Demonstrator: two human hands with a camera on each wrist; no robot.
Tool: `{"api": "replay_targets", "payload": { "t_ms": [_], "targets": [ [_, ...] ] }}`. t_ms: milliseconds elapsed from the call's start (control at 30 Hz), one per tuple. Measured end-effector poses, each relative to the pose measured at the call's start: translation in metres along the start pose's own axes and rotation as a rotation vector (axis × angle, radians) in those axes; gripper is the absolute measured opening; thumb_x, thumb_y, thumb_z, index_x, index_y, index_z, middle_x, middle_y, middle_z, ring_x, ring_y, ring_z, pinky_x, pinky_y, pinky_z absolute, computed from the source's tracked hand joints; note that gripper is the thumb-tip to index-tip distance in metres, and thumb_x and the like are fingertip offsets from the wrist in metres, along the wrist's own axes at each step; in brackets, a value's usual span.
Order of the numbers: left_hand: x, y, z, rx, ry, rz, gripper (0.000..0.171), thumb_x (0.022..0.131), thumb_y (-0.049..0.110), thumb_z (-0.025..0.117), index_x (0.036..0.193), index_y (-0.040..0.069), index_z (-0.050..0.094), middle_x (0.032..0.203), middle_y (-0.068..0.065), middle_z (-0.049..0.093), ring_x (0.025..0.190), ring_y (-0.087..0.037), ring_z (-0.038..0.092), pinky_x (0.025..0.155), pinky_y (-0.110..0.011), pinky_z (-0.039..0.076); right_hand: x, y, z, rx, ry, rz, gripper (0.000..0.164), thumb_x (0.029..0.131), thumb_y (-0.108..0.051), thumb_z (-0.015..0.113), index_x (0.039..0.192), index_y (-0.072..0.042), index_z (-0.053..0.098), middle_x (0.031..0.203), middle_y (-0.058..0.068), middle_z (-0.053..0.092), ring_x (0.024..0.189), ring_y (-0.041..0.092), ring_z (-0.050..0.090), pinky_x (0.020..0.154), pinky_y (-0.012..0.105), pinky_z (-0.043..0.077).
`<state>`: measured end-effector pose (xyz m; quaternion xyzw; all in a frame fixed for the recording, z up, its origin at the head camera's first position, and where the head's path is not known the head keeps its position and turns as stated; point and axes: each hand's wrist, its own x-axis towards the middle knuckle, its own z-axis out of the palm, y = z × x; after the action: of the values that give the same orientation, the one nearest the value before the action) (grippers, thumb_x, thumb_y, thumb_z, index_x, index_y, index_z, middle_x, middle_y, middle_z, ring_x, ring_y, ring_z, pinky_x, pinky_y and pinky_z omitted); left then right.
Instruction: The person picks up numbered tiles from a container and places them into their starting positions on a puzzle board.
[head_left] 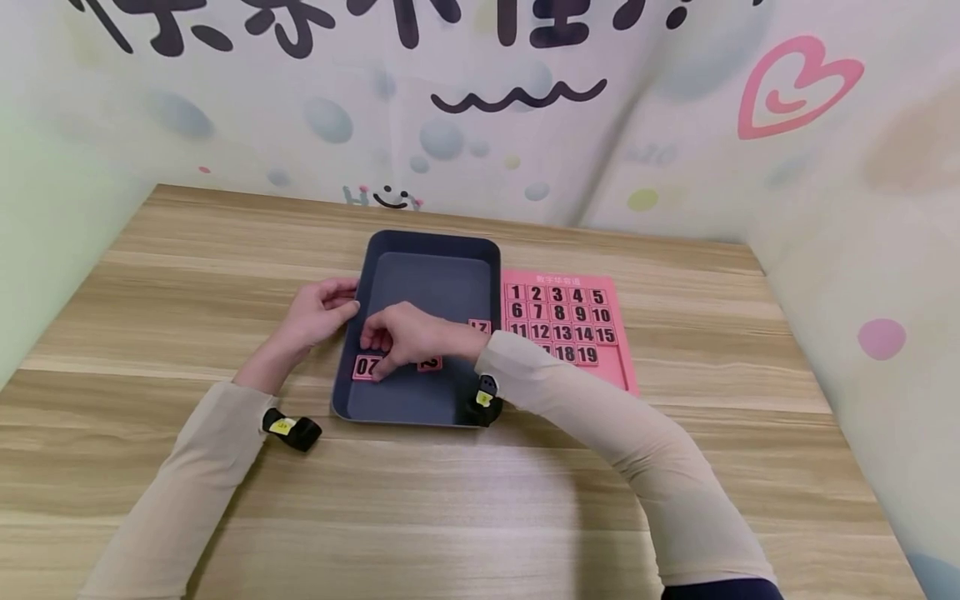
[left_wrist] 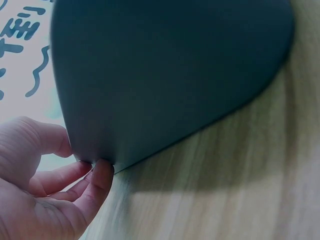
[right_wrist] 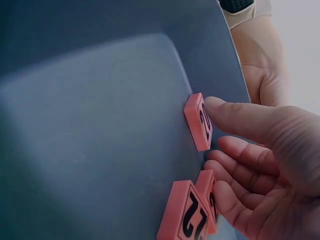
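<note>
A dark grey tray lies on the table with several pink number tiles in it. My left hand holds the tray's left side, its thumb by the rim and its fingertips at the wall's lower edge in the left wrist view. Inside the tray is my right hand. Its thumb touches the 20 tile, while the other fingers curve loosely beside it. Close to those fingers lie two more tiles, a nearer one and one partly behind it. A further tile sits by the tray's right wall.
Right of the tray lies a pink number board holding tiles in rows, 1 to 19 as far as visible; my right forearm covers part of its lower left. Wood-grain table surrounds both. A printed wall covering rises behind.
</note>
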<state>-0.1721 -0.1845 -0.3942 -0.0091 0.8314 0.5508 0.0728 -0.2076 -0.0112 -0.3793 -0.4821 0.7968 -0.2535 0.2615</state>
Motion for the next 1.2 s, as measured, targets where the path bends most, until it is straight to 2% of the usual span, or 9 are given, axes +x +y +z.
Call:
{"api": "replay_targets", "payload": {
  "t_ms": [267, 567, 733, 833, 933, 1100, 1200],
  "targets": [
    [0.000, 0.000, 0.000, 0.005, -0.005, 0.002, 0.043, 0.094, -0.001, 0.047, 0.134, -0.013, 0.040, 0.127, -0.031, 0.049, 0.112, -0.036, 0.051, 0.075, -0.007, 0.041, 0.004, -0.002, 0.003, -0.072, -0.035, 0.004, 0.033, 0.074, -0.017, 0.081, 0.098, -0.003, 0.062, 0.087, 0.005, 0.060, 0.078, 0.013, 0.054, 0.067, 0.015, 0.042],
    [0.000, 0.000, 0.001, 0.008, 0.002, 0.008, 0.043, 0.093, -0.001, 0.048, 0.134, -0.013, 0.041, 0.126, -0.031, 0.050, 0.108, -0.032, 0.052, 0.075, -0.007, 0.042, 0.004, -0.005, 0.003, -0.158, -0.046, 0.027, 0.029, 0.076, -0.008, 0.076, 0.101, -0.003, 0.064, 0.090, 0.005, 0.061, 0.077, 0.013, 0.054, 0.065, 0.018, 0.043],
    [0.000, 0.001, 0.002, 0.012, 0.005, 0.006, 0.042, 0.093, -0.001, 0.048, 0.133, -0.013, 0.041, 0.125, -0.031, 0.051, 0.106, -0.030, 0.053, 0.075, -0.007, 0.042, 0.000, -0.004, -0.004, -0.148, -0.028, 0.047, 0.029, 0.076, -0.008, 0.075, 0.102, -0.004, 0.063, 0.092, 0.005, 0.060, 0.079, 0.014, 0.053, 0.065, 0.018, 0.042],
    [0.001, 0.001, 0.002, 0.003, 0.005, 0.003, 0.042, 0.093, -0.002, 0.048, 0.133, -0.013, 0.041, 0.126, -0.031, 0.050, 0.108, -0.033, 0.053, 0.075, -0.007, 0.042, -0.008, -0.006, -0.014, -0.136, 0.015, 0.047, 0.029, 0.077, -0.009, 0.074, 0.104, -0.005, 0.063, 0.094, 0.005, 0.058, 0.080, 0.014, 0.052, 0.066, 0.019, 0.042],
    [0.001, 0.001, 0.003, -0.002, 0.011, 0.004, 0.042, 0.093, -0.002, 0.048, 0.133, -0.013, 0.041, 0.125, -0.031, 0.050, 0.106, -0.031, 0.054, 0.074, -0.007, 0.043, -0.020, -0.007, -0.024, -0.126, 0.076, 0.050, 0.030, 0.077, -0.011, 0.074, 0.104, -0.006, 0.063, 0.096, 0.005, 0.057, 0.082, 0.015, 0.052, 0.068, 0.018, 0.042],
    [0.002, 0.000, 0.003, 0.003, 0.025, 0.010, 0.041, 0.092, -0.003, 0.048, 0.131, -0.014, 0.043, 0.124, -0.031, 0.051, 0.089, -0.007, 0.054, 0.073, -0.008, 0.043, -0.043, -0.007, -0.039, -0.087, 0.170, 0.077, 0.030, 0.077, -0.010, 0.073, 0.105, -0.005, 0.064, 0.097, 0.006, 0.059, 0.087, 0.018, 0.055, 0.073, 0.020, 0.045],
    [0.002, 0.000, 0.004, 0.000, 0.033, 0.010, 0.041, 0.092, -0.003, 0.049, 0.131, -0.014, 0.043, 0.124, -0.031, 0.051, 0.085, -0.001, 0.052, 0.073, -0.007, 0.043, -0.062, -0.005, -0.046, -0.053, 0.227, 0.089, 0.030, 0.076, -0.007, 0.071, 0.106, -0.003, 0.064, 0.096, 0.006, 0.060, 0.088, 0.020, 0.056, 0.075, 0.024, 0.049]
  ]
}}
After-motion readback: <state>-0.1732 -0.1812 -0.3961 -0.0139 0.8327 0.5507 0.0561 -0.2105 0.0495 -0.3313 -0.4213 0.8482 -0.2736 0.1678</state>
